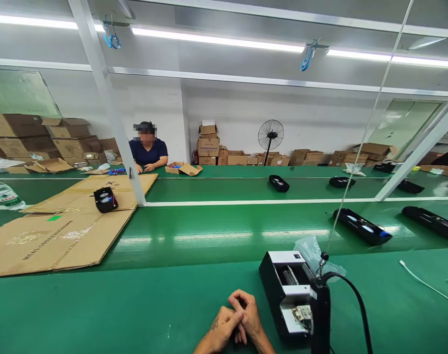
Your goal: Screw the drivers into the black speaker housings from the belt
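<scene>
My left hand (221, 328) and my right hand (250, 317) rest together near the front edge of the green work surface. Their curled fingers touch and overlap, and I see no object in them. The left thumb lies against the right hand; some fingers are hidden beneath. Just right of them stands a black and white machine (296, 289) with a metal part in its top slot. A black electric screwdriver (320, 312) hangs upright on a cord in front of it, with a cable curving off to the right.
Black speaker-like housings (362, 227) lie on the green conveyor (209, 226). Flattened cardboard (62, 241) covers its left part, with another housing (105, 199) on top. A water bottle (6, 193) is far left. White cables (428, 283) lie right. A person (149, 150) sits across.
</scene>
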{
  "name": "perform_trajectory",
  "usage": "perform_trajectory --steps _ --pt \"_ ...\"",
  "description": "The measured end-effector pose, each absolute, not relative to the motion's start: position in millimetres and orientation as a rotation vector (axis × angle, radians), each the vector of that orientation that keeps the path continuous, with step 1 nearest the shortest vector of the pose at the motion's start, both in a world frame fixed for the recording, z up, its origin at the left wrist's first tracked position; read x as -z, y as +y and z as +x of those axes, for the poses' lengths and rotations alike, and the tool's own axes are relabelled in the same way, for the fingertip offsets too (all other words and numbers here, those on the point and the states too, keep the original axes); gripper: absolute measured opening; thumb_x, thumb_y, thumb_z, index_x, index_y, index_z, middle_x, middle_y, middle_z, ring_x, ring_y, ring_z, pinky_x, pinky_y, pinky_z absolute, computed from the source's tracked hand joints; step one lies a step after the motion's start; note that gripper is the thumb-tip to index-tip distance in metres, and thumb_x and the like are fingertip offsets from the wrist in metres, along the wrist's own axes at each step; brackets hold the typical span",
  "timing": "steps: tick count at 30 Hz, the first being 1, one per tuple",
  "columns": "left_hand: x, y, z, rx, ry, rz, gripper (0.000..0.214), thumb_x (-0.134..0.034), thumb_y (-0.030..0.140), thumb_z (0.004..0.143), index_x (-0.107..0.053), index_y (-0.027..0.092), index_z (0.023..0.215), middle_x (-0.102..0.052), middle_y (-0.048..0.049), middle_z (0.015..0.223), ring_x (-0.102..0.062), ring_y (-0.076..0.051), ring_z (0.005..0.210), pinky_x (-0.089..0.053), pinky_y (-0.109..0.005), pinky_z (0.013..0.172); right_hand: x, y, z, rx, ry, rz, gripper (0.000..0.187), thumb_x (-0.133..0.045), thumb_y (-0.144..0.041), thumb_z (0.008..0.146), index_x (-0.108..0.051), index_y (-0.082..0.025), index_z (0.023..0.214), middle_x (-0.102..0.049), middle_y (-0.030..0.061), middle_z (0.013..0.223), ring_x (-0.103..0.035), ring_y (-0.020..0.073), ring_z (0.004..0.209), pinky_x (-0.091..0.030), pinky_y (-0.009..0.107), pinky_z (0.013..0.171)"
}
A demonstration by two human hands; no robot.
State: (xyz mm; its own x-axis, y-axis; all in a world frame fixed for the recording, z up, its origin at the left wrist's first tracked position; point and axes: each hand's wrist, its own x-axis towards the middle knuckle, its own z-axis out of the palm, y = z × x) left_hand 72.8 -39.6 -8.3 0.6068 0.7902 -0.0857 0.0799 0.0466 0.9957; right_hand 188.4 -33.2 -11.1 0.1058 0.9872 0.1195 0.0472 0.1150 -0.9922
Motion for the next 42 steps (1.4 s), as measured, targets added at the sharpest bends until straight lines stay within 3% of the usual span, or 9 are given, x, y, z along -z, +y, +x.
perform_trajectory --steps 7,16,26,32,42 --pt "14 -38 72 -0.627 0.793 1.448 0.098 -0.027 0.096 0.076 -0.073 0.012 0.053 -0.052 -0.0033 0.043 -0.044 -0.01 0.043 -0.039 -0.025 0.053 8 -33 186 -1.096 -1.222 -1.154 0.052 -0.069 -0.068 0.074 -0.07 -0.017 0.064 -0.066 0.005 0.059 -0.06 0.0185 0.057 -0.047 0.028 0.057" --pt "12 -39 73 -0.601 0.8 1.448 0.1 -0.027 0.094 0.077 -0.075 0.01 0.054 -0.054 -0.0051 0.045 -0.044 -0.011 0.043 -0.038 -0.025 0.052 9 -31 187 -1.075 -1.166 -1.215 0.045 -0.077 -0.059 0.068 -0.069 -0.016 0.059 -0.058 0.0005 0.053 -0.048 0.0135 0.051 -0.039 0.025 0.051" --pt "8 -40 72 -0.608 0.802 1.433 0.098 -0.029 0.095 0.077 -0.073 0.01 0.053 -0.054 -0.0043 0.045 -0.044 -0.01 0.042 -0.039 -0.024 0.051 9 -31 186 -1.049 -1.163 -1.221 0.048 -0.076 -0.062 0.07 -0.068 -0.016 0.058 -0.058 0.0009 0.055 -0.049 0.0142 0.054 -0.04 0.025 0.052" --pt "3 -41 72 -0.631 0.798 1.44 0.096 -0.032 0.093 0.078 -0.074 0.011 0.053 -0.051 -0.0029 0.043 -0.044 -0.01 0.042 -0.037 -0.024 0.051 7 -32 185 -1.11 -1.182 -1.185 0.046 -0.074 -0.06 0.073 -0.07 -0.017 0.061 -0.065 0.0043 0.059 -0.058 0.0175 0.057 -0.047 0.027 0.056" --pt "-1 -42 72 -0.605 0.785 1.471 0.097 -0.031 0.093 0.078 -0.076 0.01 0.055 -0.052 -0.0037 0.044 -0.044 -0.01 0.042 -0.037 -0.024 0.051 10 -31 188 -1.095 -1.18 -1.238 0.044 -0.078 -0.058 0.068 -0.071 -0.016 0.061 -0.062 0.0028 0.058 -0.051 0.0154 0.056 -0.041 0.026 0.054"
